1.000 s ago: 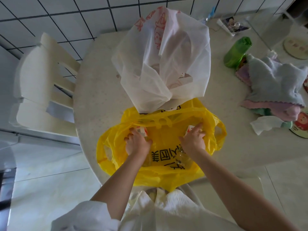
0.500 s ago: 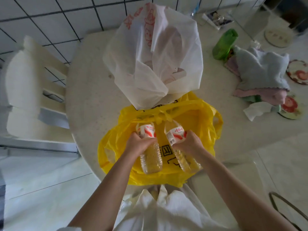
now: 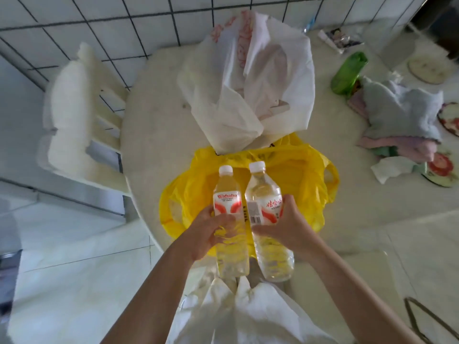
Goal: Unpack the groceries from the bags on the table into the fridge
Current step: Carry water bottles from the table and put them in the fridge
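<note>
Each hand holds a clear plastic water bottle above the crinkled yellow bag (image 3: 305,180) on the round pale tabletop (image 3: 159,135): left hand (image 3: 206,234) clamped on the left bottle (image 3: 229,219), right hand (image 3: 293,227) on the right bottle (image 3: 265,214). Next, probably carrying both to the fridge, unseen here. A white bag (image 3: 248,78) stands behind.

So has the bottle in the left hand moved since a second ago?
Yes. The left-hand bottle has come up out of the yellow bag toward the person; earlier only its top showed inside the bag.
</note>
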Demonstrator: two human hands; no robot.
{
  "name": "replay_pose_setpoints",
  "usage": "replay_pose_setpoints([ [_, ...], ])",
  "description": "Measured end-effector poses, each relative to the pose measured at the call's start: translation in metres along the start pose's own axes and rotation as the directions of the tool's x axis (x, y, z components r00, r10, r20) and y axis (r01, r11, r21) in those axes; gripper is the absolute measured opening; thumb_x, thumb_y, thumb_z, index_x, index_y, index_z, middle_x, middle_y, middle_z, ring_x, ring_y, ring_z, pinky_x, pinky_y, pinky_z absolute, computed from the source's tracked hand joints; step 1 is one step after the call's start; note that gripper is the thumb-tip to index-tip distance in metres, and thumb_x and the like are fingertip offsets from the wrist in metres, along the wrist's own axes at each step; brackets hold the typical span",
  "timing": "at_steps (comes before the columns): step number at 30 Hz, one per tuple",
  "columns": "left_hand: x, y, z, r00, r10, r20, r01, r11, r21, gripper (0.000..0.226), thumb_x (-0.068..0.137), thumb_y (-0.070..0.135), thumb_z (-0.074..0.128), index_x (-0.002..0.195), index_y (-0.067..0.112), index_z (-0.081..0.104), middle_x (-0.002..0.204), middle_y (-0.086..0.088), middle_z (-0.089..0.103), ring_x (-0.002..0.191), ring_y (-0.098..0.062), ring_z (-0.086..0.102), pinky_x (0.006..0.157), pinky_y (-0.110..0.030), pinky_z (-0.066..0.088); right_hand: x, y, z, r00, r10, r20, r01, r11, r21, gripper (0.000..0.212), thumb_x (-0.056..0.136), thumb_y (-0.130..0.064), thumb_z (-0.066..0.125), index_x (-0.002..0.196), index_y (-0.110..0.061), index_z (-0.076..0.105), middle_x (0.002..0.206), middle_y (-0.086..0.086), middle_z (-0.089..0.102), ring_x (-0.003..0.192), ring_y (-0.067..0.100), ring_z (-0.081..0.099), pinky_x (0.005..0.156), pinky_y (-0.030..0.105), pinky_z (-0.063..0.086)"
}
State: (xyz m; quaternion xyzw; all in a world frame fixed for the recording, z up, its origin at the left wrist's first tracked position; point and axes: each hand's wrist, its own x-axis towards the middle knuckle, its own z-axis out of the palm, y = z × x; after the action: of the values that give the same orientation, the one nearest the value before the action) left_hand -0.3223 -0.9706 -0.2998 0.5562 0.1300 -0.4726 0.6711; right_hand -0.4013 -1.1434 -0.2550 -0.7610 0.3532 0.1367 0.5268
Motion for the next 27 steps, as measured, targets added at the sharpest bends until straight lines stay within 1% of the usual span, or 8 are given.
replay_pose_setpoints([
  [4,-0.030,-0.018,0.011,0.986,0.157,-0.060,-0.156,0.987,0.032,0.058,0.062,0.013,0.085,0.115,0.008,0.062,0.094,-0.015,0.070,0.083,-0.031,0.068,0.074,-0.043,0.056,-0.020,0.011,-0.002,0.995,-0.078,0.064,0.079,0.997,-0.018,0.070,0.061,-0.023,0.088,0.110,-0.025,0.038,0.099,-0.004,0.061,0.087,0.011,0.063,0.069,0.030,0.056],
  [6,-0.047,-0.034,0.016,0.967,0.221,-0.123,-0.216,0.975,0.058,0.061,0.059,0.020,0.087,0.114,0.010,0.061,0.095,-0.013,0.070,0.083,-0.029,0.067,0.075,-0.044,0.053,-0.033,0.017,-0.002,0.985,-0.131,0.113,0.134,0.991,-0.020,0.069,0.062,-0.024,0.087,0.110,-0.026,0.038,0.097,-0.004,0.062,0.086,0.012,0.065,0.069,0.036,0.059],
  [10,-0.087,-0.073,0.026,0.922,0.299,-0.245,-0.294,0.954,0.058,0.061,0.059,0.018,0.086,0.114,0.011,0.061,0.093,-0.009,0.072,0.080,-0.021,0.069,0.063,-0.028,0.053,-0.064,0.036,0.000,0.945,-0.266,0.189,0.257,0.964,0.067,0.061,0.069,-0.025,0.083,0.109,-0.027,0.038,0.096,-0.003,0.062,0.084,0.013,0.067,0.070,0.043,0.060],
  [15,-0.141,-0.138,0.045,0.857,0.348,-0.379,-0.398,0.916,-0.060,0.058,0.061,0.010,0.082,0.115,0.005,0.060,0.100,-0.019,0.072,0.089,-0.034,0.070,0.072,-0.037,0.057,-0.102,0.061,0.001,0.842,-0.413,0.347,0.388,0.911,0.143,0.049,0.083,-0.025,0.072,0.115,-0.024,0.034,0.110,0.001,0.059,0.104,0.016,0.065,0.078,0.040,0.059],
  [19,-0.180,-0.183,0.056,0.813,0.340,-0.472,-0.441,0.889,-0.119,0.060,0.062,0.014,0.085,0.116,0.006,0.060,0.102,-0.019,0.072,0.093,-0.036,0.070,0.079,-0.045,0.057,-0.134,0.077,0.007,0.795,-0.430,0.428,0.448,0.892,0.063,0.049,0.084,-0.028,0.070,0.115,-0.017,0.033,0.103,-0.001,0.058,0.091,0.013,0.067,0.073,0.038,0.060],
  [20,-0.189,-0.193,0.057,0.798,0.339,-0.499,-0.453,0.883,-0.124,0.061,0.062,0.014,0.085,0.117,0.006,0.060,0.104,-0.019,0.071,0.095,-0.038,0.069,0.083,-0.047,0.057,-0.142,0.080,0.010,0.788,-0.424,0.447,0.449,0.892,0.054,0.048,0.083,-0.027,0.071,0.113,-0.018,0.034,0.100,-0.001,0.058,0.088,0.010,0.067,0.071,0.036,0.060],
  [23,-0.216,-0.216,0.058,0.736,0.326,-0.594,-0.494,0.858,-0.140,0.059,0.063,0.009,0.083,0.117,0.007,0.059,0.105,-0.017,0.071,0.098,-0.037,0.069,0.085,-0.045,0.057,-0.164,0.083,0.022,0.749,-0.431,0.504,0.495,0.869,0.008,0.047,0.080,-0.019,0.073,0.110,-0.013,0.038,0.089,-0.005,0.055,0.071,-0.010,0.059,0.060,0.016,0.052],
  [27,-0.251,-0.243,0.050,0.654,0.282,-0.702,-0.531,0.832,-0.160,0.058,0.064,0.002,0.085,0.116,0.007,0.059,0.102,-0.014,0.073,0.095,-0.033,0.070,0.077,-0.037,0.059,-0.194,0.086,0.048,0.685,-0.430,0.588,0.544,0.839,-0.021,0.052,0.076,-0.021,0.077,0.111,-0.015,0.040,0.088,-0.006,0.057,0.068,-0.013,0.058,0.056,0.008,0.045],
])
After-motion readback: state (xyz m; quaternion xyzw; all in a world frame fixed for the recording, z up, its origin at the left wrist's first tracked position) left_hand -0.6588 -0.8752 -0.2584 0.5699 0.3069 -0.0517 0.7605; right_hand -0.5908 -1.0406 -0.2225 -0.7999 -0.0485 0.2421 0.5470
